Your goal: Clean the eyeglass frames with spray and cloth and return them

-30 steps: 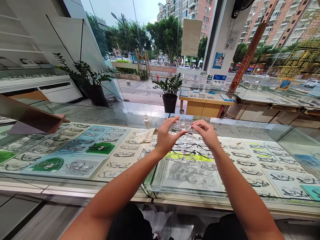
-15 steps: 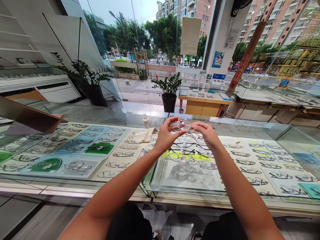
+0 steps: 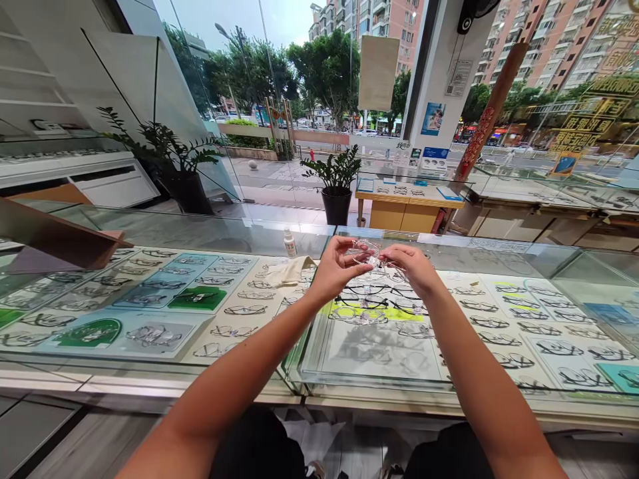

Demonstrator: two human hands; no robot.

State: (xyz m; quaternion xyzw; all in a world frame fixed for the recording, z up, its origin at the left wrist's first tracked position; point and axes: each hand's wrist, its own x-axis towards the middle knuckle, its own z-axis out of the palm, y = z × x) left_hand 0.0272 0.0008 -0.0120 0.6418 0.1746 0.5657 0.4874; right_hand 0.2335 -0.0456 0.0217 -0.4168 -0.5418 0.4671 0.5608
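Note:
A pair of clear-framed eyeglasses [image 3: 372,255] is held up between my hands, above the glass display counter. My left hand [image 3: 339,265] is closed on its left side, thumb below and fingers above. The fingers of my right hand [image 3: 412,265] pinch its right side near the hinge. Below my hands, several dark-framed eyeglasses [image 3: 367,303] lie in rows over a yellow strip. A beige cloth [image 3: 289,271] rests on the counter left of my left hand, with a small white spray bottle [image 3: 290,243] standing just behind it.
The glass counter [image 3: 319,379] spans the view, with rows of eyeglasses on both sides. A brown panel [image 3: 64,233] juts in at the left. Beyond the counter stand a potted plant [image 3: 335,203] and a wooden display table [image 3: 409,213].
The eyeglasses have turned and tilted slightly between my hands, and my fingers have shifted a little on them. The cloth and bottle stay in place.

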